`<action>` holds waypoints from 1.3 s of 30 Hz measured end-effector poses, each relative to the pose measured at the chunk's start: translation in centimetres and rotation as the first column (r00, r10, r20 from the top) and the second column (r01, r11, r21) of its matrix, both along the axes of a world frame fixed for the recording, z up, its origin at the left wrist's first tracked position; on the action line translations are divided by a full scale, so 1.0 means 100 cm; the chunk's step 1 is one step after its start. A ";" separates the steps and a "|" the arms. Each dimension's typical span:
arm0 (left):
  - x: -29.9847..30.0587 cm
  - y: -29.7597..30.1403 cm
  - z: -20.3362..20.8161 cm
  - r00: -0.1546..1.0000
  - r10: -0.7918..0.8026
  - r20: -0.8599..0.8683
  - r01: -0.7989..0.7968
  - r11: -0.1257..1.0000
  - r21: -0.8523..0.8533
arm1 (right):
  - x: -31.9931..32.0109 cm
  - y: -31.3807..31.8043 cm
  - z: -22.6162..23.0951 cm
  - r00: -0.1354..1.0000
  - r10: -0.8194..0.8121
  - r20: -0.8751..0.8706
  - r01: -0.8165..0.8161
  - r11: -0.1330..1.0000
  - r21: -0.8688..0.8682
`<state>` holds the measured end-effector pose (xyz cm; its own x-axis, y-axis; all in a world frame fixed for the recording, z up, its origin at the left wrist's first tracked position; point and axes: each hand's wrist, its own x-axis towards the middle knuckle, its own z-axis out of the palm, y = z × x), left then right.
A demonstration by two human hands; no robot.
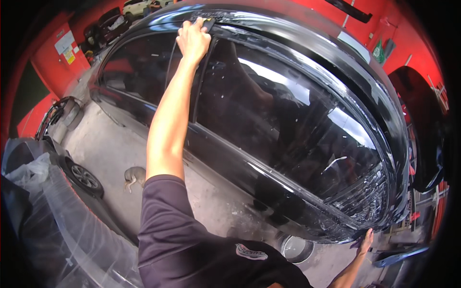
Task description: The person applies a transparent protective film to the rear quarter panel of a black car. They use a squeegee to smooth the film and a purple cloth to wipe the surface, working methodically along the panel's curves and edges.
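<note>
A black car (230,149) stands before me, its side windows streaked with whitish residue, thickest at the right end of the window. My left hand (193,42) reaches far up to the roof edge above the door pillar. Its fingers are closed around a small dark block (208,24) with a bit of yellow, pressed to the roof; the block is partly hidden, so I cannot tell its exact kind. Low at the right, my right hand (366,242) is by the car's lower edge, closed on what looks like a purple cloth (356,244).
A round bucket (297,249) stands on the floor below the car. An animal (135,178) lies on the concrete floor. At the left is another car under clear plastic sheeting (72,225). A dark panel (417,127) leans at the right, near red walls (60,53).
</note>
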<state>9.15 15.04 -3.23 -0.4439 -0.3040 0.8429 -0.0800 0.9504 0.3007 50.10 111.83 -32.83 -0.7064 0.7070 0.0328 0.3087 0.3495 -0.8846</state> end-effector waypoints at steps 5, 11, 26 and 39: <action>0.022 0.081 -0.024 0.980 -0.197 -0.019 0.194 0.975 -0.105 | 0.007 -0.004 -0.007 0.993 -0.033 -0.116 0.033 0.999 0.000; -0.013 -0.013 0.002 0.992 -0.121 -0.038 0.122 0.992 0.014 | -0.007 -0.009 -0.003 0.997 -0.033 -0.065 0.025 0.994 -0.108; -0.001 0.032 -0.011 0.999 -0.038 -0.028 0.038 0.999 0.005 | 0.001 0.016 -0.018 0.997 -0.013 -0.075 0.016 0.999 0.039; 0.018 0.084 -0.008 0.999 -0.034 -0.018 0.033 0.999 -0.043 | 0.002 0.021 -0.033 1.000 0.004 0.017 -0.007 0.985 0.175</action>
